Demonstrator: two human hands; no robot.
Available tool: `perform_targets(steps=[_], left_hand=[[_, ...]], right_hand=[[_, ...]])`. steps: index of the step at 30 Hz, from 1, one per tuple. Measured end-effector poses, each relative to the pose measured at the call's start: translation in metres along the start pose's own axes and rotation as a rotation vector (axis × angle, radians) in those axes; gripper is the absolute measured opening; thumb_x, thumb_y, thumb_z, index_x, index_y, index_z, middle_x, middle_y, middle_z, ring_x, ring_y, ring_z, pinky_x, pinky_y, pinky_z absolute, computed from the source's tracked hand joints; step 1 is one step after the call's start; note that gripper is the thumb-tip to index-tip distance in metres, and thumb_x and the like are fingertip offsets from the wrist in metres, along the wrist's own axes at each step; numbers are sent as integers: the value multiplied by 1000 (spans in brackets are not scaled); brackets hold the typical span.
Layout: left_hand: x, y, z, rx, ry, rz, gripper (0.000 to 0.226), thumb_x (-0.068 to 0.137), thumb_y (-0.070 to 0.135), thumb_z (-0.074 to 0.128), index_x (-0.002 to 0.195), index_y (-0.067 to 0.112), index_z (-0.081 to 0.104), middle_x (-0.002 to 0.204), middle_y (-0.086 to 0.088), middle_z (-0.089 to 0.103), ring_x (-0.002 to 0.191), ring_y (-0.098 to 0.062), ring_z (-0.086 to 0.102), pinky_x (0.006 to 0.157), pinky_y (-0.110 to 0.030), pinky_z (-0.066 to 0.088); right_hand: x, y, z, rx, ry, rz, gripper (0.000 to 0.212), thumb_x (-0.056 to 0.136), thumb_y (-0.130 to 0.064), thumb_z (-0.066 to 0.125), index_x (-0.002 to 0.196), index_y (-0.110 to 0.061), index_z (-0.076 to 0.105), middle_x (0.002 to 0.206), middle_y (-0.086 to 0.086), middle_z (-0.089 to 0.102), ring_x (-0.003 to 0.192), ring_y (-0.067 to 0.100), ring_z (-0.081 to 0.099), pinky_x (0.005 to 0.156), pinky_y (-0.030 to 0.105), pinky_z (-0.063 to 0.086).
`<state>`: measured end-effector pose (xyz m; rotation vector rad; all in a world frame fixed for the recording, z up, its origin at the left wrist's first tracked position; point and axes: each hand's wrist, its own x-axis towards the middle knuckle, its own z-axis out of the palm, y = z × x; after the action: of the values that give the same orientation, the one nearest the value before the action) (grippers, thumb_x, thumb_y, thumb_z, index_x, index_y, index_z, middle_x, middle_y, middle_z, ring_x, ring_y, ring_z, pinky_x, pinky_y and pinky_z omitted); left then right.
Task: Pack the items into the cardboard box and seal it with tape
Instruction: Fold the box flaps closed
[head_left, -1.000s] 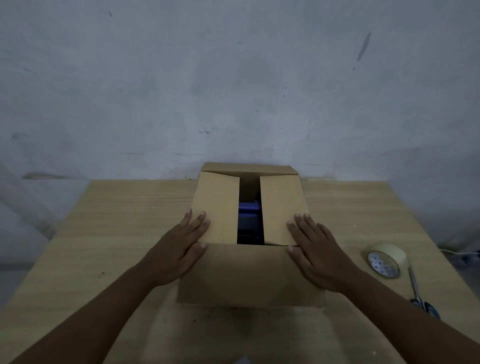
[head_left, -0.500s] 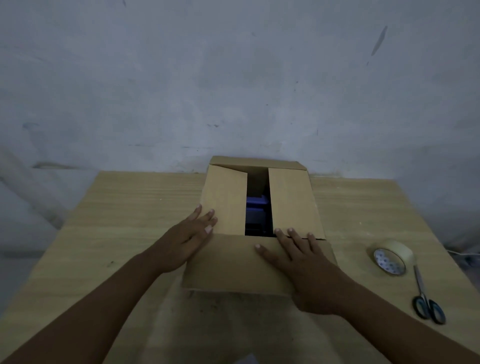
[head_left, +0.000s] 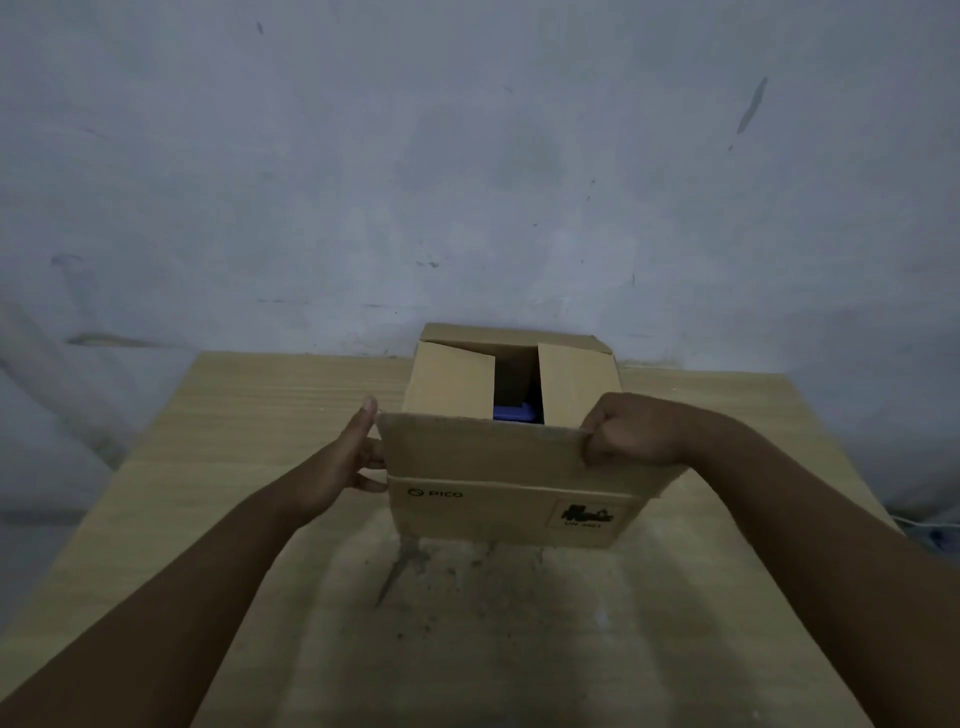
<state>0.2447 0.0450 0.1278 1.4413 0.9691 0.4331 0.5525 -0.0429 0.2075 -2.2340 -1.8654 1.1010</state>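
Head view: the cardboard box (head_left: 493, 514) sits at the centre of the frame on the counter (head_left: 260, 415), pushed close to the wall. Packing looks finished. A blue item (head_left: 514, 413) shows through the dark gap between the two side flaps (head_left: 452, 387), which are folded in. The near flap (head_left: 483, 447) is lifted toward the opening. The right hand (head_left: 628, 431) has its fingers curled tight around the flap's right corner. The left hand (head_left: 353, 457) reaches to the flap's left edge with fairly straight fingers and the thumb up; whether it actually clamps the flap, I cannot tell. The far flap (head_left: 514, 332) stands open at the back. Closing both long flaps and taping the seam remain, by my reading, and no tape is in view.
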Motion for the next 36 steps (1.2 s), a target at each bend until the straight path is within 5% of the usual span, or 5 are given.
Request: perform_targets(steps=[4, 12, 21, 26, 36], left_hand=[[3, -7, 0, -65, 130, 62, 96, 59, 95, 43, 98, 12, 71, 101, -5, 74, 100, -14, 68, 84, -42, 55], [34, 9, 9, 169, 358, 253, 21, 85, 33, 72, 99, 17, 70, 108, 5, 70, 89, -12, 71, 80, -40, 58], [67, -17, 26, 230, 593, 117, 22, 88, 35, 68, 92, 16, 57, 124, -2, 41, 109, -21, 54, 92, -35, 46], [76, -17, 38, 369, 574, 85, 42, 93, 31, 59, 128, 14, 42, 135, -10, 33, 113, -25, 47, 86, -31, 40], [110, 2, 49, 844, 500, 85, 71, 99, 42, 41, 152, 5, 11, 159, -18, 11, 146, -33, 16, 116, -46, 26]], right_hand=[[8, 3, -8, -78, 61, -20, 35, 71, -52, 73, 89, -22, 78, 84, -4, 73, 78, 13, 68, 76, 34, 56], [31, 9, -10, -597, 344, -63, 62, 59, -84, 58, 69, -24, 54, 67, -6, 55, 64, 12, 53, 60, 30, 47], [61, 54, 8, -173, 651, -119, 39, 95, -50, 45, 72, -19, 50, 64, 0, 52, 69, 22, 54, 62, 34, 42], [81, 62, 49, -196, 843, 34, 27, 94, -45, 47, 97, -18, 51, 93, 3, 50, 88, 21, 43, 72, 33, 37], [84, 65, 67, 56, 757, 168, 66, 94, -54, 38, 144, -16, 20, 147, 13, 25, 119, 31, 48, 92, 45, 49]])
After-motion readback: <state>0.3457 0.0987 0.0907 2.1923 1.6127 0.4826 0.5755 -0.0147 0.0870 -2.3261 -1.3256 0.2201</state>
